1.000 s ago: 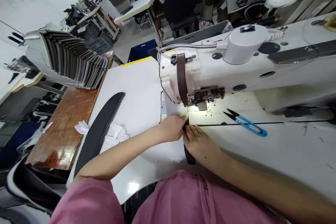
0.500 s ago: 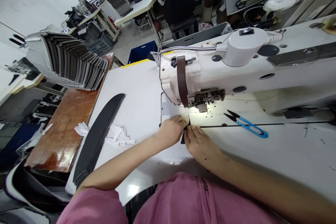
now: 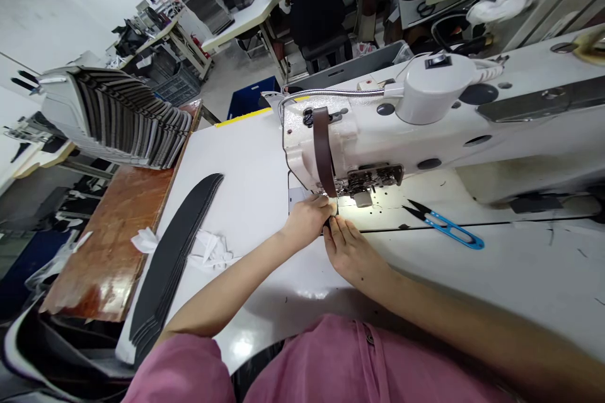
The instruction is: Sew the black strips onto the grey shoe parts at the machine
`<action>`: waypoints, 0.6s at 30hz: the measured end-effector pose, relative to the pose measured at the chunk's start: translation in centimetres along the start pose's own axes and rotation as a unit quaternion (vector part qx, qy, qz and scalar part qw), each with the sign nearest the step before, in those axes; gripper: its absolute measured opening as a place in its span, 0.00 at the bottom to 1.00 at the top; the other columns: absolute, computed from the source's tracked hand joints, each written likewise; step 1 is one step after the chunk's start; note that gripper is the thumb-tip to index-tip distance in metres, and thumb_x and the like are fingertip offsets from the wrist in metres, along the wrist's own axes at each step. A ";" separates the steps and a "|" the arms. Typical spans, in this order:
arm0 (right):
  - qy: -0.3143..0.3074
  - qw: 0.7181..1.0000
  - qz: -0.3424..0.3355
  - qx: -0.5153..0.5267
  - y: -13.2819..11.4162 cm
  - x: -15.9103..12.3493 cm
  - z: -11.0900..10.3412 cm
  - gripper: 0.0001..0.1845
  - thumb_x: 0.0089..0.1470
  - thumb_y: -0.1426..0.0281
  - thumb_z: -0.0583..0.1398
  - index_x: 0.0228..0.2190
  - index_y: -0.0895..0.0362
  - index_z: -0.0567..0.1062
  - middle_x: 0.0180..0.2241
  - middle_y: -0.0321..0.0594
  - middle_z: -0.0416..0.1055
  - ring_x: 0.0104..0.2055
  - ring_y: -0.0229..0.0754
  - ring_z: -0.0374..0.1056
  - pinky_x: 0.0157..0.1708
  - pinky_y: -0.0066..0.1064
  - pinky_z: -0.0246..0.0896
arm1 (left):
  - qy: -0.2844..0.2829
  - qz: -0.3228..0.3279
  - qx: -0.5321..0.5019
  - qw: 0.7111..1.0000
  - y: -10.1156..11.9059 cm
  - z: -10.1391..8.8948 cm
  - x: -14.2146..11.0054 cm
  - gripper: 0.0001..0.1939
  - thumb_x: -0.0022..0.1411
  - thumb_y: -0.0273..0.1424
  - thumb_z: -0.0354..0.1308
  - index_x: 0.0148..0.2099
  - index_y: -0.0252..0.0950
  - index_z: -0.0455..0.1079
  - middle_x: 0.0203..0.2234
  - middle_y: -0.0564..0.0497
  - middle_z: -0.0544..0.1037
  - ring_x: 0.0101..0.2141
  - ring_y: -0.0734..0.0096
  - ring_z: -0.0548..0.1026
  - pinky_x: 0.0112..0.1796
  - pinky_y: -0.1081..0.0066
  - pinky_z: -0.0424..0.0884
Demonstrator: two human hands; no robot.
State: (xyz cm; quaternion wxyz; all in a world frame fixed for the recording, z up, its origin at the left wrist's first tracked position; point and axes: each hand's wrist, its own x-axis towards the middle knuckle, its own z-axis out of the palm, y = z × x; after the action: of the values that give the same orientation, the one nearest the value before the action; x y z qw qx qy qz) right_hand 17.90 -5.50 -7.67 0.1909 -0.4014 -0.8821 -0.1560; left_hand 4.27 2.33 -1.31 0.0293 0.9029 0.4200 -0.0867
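Observation:
A white sewing machine (image 3: pixel 350 145) stands in front of me, its lamp lighting the bed around the needle. Just below the needle area, my left hand (image 3: pixel 306 221) is closed, thumb and fingers pinching a small black piece (image 3: pixel 326 224) from the left. My right hand (image 3: pixel 352 250) presses its bunched fingers against the same piece from the right. Most of the piece is hidden under my fingers, so its shape cannot be made out. To the right of my hands lie blue thread snips (image 3: pixel 451 230) with black blades.
A stack of curved black panels (image 3: pixel 174 258) lies at the left on the white table (image 3: pixel 241 157), beside crumpled white scraps (image 3: pixel 208 250). Farther left, a pile of grey pieces (image 3: pixel 127 116) stands on a brown wooden board (image 3: pixel 113 233). A person (image 3: pixel 314 0) sits beyond the machine.
Both hands have moved slightly forward toward the needle with the black piece, and less of it shows beneath my fingers. The whole view has shifted a little.

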 end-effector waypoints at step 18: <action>-0.077 0.992 0.014 0.096 1.5 1.3 1.0 0.30 0.60 0.61 0.56 0.55 0.72 0.66 0.55 0.61 0.63 0.59 0.56 0.58 0.59 0.49 0.51 | 0.058 -0.064 0.002 0.996 -2.0 1.0 0.9 0.16 0.64 0.25 0.46 0.45 0.37 0.74 0.32 0.48 0.77 0.39 0.66 0.73 0.38 0.72 0.65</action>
State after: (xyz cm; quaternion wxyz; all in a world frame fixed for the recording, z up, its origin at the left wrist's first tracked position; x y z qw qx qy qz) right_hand 18.09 -3.32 -7.74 0.1624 -0.4041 -0.8994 -0.0372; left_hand 3.17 4.23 -2.47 -0.0024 0.8776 0.4780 -0.0364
